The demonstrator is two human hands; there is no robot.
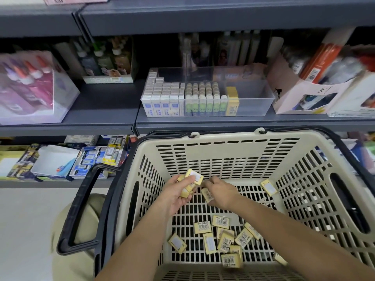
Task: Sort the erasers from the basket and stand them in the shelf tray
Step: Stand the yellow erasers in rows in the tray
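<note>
Both my hands are inside the beige basket. My left hand clutches a small stack of yellow erasers, held up over the basket floor. Just right of it, my right hand pinches one yellow eraser. Several more yellow erasers lie loose on the basket floor near the front, and one rests toward the back right. On the shelf above stands the clear tray, with white, green and yellow erasers upright in its left part; its right part is bare.
The basket's black handles hang down at the left and right. Grey shelf edge runs just behind the basket. Glue bottles in a box stand left of the tray, a pink cardboard box right of it. Stationery packs fill the lower shelf.
</note>
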